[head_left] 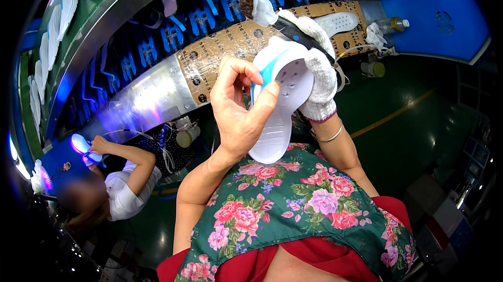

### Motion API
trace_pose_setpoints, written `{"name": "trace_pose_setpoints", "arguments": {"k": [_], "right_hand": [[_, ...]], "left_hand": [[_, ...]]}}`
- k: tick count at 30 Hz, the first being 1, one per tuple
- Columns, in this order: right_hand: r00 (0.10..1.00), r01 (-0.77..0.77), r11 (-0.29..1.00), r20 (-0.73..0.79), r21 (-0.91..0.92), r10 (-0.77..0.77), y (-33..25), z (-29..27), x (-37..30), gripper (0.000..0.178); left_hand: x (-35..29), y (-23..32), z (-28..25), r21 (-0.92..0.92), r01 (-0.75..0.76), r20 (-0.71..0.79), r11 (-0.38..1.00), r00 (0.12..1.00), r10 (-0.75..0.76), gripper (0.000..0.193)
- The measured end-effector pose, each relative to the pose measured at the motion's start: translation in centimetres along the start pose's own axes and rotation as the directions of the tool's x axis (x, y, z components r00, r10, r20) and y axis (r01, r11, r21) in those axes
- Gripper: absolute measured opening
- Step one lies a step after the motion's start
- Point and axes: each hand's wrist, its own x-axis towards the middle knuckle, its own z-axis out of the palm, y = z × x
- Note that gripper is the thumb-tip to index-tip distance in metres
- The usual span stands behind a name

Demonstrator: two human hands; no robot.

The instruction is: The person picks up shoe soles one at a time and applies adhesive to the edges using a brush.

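Observation:
A white slipper (272,133) with a glossy blue and white strap hangs in front of my chest, its sole surface facing me and small holes showing in the toe area. My bare left hand (238,112) pinches the strap's edge between thumb and fingers. On the other side, my right hand (320,80), in a white knitted glove, grips the slipper around its toe end. The same gloved hand also holds a brush with a black handle (293,33), dark bristles and a white wrapping near its head. Part of the handle is hidden under the gloved fingers.
A cardboard-covered ledge (209,64) runs ahead, with a white perforated sole piece (338,23) on it. Beyond stand blue racks (201,20) holding shoe parts. At the right are a bottle (393,24) and crumpled white tissue (374,36). A co-worker (123,190) handles a lit shoe at left.

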Motion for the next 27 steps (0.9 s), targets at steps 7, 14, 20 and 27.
{"name": "trace_pose_setpoints", "arguments": {"k": [7,14,20,27], "right_hand": [[0.997,0.048,0.999,0.057,-0.001,-0.048,-0.1,0.0,0.0,0.052],[0.984,0.14,0.99,0.11,-0.002,-0.139,-0.3,1.0,0.2,0.051],[0.999,0.0,1.0,0.034,0.024,-0.001,-0.1,0.3,-0.2,0.05],[1.0,-0.014,0.995,0.029,0.097,0.011,-0.3,-0.8,-0.1,0.049]], "left_hand": [[-0.1,-0.4,-0.1,-0.015,-0.024,0.0,1.0,1.0,0.024,0.022],[-0.2,-0.1,-0.3,-0.02,-0.008,-0.002,1.0,1.0,0.008,0.022],[-0.3,-0.1,-0.3,-0.009,-0.03,0.004,1.0,1.0,0.03,0.023],[-0.5,-0.5,0.6,0.04,-0.075,0.022,0.996,0.997,0.074,0.023]]}}
